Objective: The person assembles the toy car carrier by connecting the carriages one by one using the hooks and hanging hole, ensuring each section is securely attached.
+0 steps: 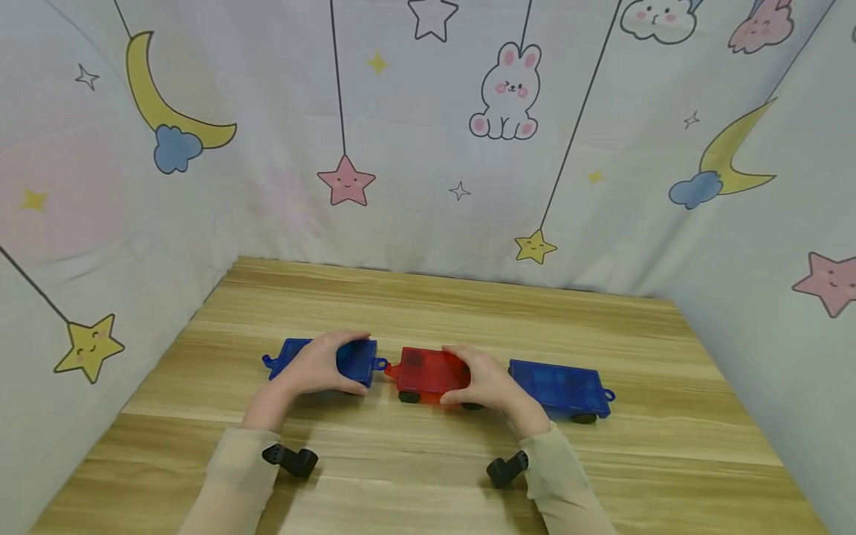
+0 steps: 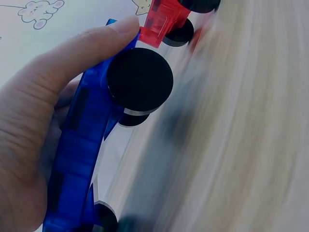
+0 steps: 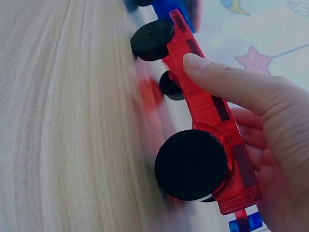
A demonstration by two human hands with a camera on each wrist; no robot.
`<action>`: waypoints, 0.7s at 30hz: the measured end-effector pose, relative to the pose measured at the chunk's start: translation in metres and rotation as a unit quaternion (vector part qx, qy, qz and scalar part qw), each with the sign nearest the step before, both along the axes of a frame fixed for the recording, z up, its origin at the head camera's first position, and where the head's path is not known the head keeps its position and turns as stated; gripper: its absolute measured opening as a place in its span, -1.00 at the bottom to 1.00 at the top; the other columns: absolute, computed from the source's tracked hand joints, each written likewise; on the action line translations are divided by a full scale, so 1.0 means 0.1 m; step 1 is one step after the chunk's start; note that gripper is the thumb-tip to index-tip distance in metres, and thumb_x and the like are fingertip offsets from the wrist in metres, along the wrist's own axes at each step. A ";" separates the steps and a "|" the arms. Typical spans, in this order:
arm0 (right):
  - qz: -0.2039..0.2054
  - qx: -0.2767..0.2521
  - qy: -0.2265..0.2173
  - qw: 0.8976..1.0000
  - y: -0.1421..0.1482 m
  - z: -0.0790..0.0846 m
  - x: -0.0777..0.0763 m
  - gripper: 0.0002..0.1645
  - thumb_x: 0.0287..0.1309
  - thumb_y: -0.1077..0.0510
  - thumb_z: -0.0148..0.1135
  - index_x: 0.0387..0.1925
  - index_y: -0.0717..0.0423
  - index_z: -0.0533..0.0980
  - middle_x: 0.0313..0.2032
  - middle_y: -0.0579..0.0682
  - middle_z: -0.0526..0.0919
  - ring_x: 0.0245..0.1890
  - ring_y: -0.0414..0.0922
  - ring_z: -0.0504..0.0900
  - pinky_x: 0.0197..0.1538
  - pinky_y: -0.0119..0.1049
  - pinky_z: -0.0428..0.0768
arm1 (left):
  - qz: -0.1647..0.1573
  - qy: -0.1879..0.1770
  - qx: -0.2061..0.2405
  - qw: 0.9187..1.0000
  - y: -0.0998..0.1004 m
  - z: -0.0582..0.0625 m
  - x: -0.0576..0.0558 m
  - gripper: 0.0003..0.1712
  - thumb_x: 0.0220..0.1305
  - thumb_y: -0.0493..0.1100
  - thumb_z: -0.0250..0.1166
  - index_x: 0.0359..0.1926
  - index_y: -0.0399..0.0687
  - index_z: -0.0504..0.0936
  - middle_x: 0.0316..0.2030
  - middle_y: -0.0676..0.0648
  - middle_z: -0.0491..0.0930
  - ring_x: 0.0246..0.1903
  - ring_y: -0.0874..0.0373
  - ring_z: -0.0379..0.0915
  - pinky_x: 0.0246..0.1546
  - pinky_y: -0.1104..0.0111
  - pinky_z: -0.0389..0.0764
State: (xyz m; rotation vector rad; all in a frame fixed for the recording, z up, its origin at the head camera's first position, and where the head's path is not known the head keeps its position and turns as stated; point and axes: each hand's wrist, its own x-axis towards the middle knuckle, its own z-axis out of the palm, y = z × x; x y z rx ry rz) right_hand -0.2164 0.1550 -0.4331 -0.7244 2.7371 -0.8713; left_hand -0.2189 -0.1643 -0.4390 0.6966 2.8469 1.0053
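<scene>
Three flat toy wagons with black wheels stand in a row on the wooden table (image 1: pixel 428 312). My left hand (image 1: pixel 321 368) grips the left blue wagon (image 1: pixel 354 358) from above; the left wrist view has my thumb along the blue wagon's (image 2: pixel 82 140) edge. My right hand (image 1: pixel 491 383) grips the red wagon (image 1: pixel 428 371) in the middle, thumb on the side of the red wagon (image 3: pixel 212 111) in the right wrist view. The red wagon's front hook meets the blue wagon's loop. A second blue wagon (image 1: pixel 558 388) sits to the right, close behind the red one.
White fabric printed with stars, moons and a rabbit (image 1: pixel 508 93) walls the table on three sides. Bare wood lies in front of and behind the wagons. Small black camera mounts (image 1: pixel 290 459) sit at both wrists.
</scene>
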 end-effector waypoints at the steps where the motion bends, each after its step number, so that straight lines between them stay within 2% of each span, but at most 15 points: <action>1: -0.002 -0.002 -0.001 1.000 0.00 0.00 0.00 0.06 -0.10 -0.09 0.55 0.41 0.14 0.29 0.34 0.18 0.40 0.32 0.16 0.39 0.33 0.11 0.38 | -0.001 0.000 0.000 1.000 0.00 0.00 0.00 0.09 -0.19 0.13 0.62 0.37 -0.13 0.39 0.29 -0.23 0.44 0.28 -0.22 0.34 0.22 -0.15 0.40; 12: -0.013 -0.013 -0.014 1.000 0.00 -0.02 0.00 0.08 -0.13 -0.08 0.57 0.41 0.12 0.29 0.34 0.17 0.39 0.32 0.15 0.39 0.33 0.11 0.38 | -0.007 0.002 0.003 1.000 0.02 -0.01 -0.01 0.10 -0.20 0.13 0.62 0.37 -0.15 0.39 0.29 -0.22 0.44 0.28 -0.22 0.34 0.22 -0.15 0.40; 21: -0.010 -0.007 -0.015 1.000 0.00 0.00 0.00 0.07 -0.10 -0.10 0.55 0.42 0.12 0.29 0.35 0.17 0.38 0.34 0.15 0.37 0.34 0.11 0.37 | 0.000 -0.004 0.000 1.000 0.04 -0.01 0.00 0.10 -0.19 0.15 0.61 0.38 -0.13 0.38 0.29 -0.23 0.43 0.28 -0.23 0.34 0.22 -0.17 0.40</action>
